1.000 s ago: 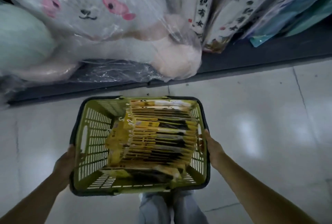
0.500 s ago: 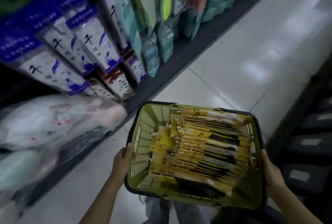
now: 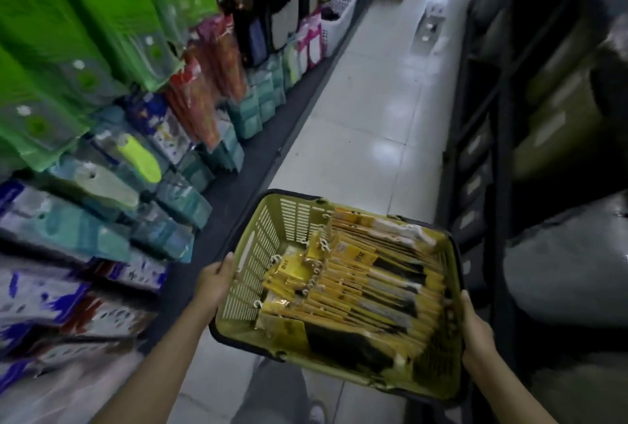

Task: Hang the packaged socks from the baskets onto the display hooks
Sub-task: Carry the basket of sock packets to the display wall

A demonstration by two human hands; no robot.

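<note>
Between two shelf runs, above the tiled floor [image 3: 367, 138], you carry one olive-green basket [image 3: 272, 230] in front of you, skewed to the line of the aisle. Left hand [image 3: 215, 282]: grip clamped on the basket's left rim, fingers hooked over the edge. Right hand [image 3: 475, 335]: grip clamped on the opposite rim. Contents: packaged socks [image 3: 367, 287], yellow-carded packets packed in a dense overlapping row that fills the right part of the basket from near wall to far wall. Dark and pale socks show past the cards. Small white hangers [image 3: 258, 304] stick out along the row's left end, and the left part of the basket shows bare grille. None of these packets is on a display hook yet. Step in hand, as I judge it: carrying stock to its hanging place. To do it well, hold the basket level so the row does not slump, then set it down close beside the target hooks before freeing a hand to lift packets by their hangers. Left of you: hanging packets [image 3: 102, 49] in green, orange and teal, blurred. Farther up the aisle: white basket [image 3: 341, 15], contents too blurred to name. Right of you: dark shelving [image 3: 543, 117].
</note>
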